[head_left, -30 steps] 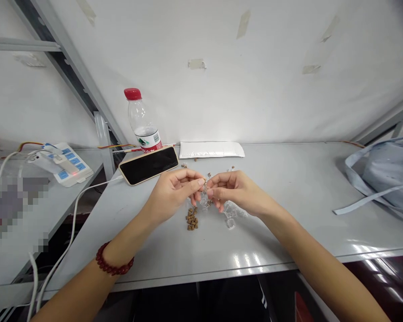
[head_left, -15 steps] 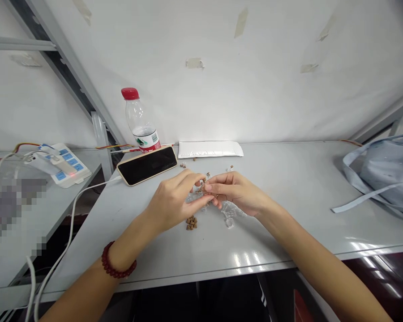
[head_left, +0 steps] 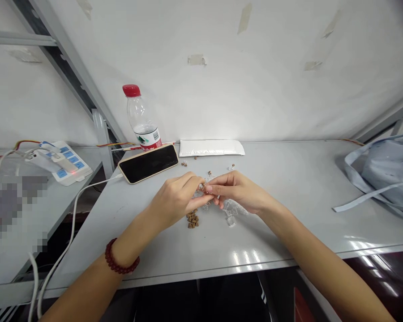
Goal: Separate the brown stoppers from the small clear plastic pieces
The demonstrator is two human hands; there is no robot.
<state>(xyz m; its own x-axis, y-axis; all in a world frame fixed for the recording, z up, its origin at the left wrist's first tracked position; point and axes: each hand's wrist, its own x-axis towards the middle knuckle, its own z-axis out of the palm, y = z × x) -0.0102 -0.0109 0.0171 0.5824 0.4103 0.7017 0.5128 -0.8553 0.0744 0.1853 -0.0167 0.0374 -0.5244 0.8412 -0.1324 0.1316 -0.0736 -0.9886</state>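
A dark red beaded bracelet (head_left: 122, 267) circles the left wrist. On the gray bench (head_left: 154, 261), brown pellets (head_left: 192, 219) lie just nearer than the hands, crumpled clear plastic (head_left: 234, 209) beside them. The right hand's (head_left: 243, 192) fingers pinch a small brown piece (head_left: 204, 184); whether the left hand's (head_left: 174, 197) curled fingers grip it, I cannot tell. Beyond are a smartphone (head_left: 148, 164), a white packet (head_left: 211, 148) and a red-capped bottle (head_left: 141, 118).
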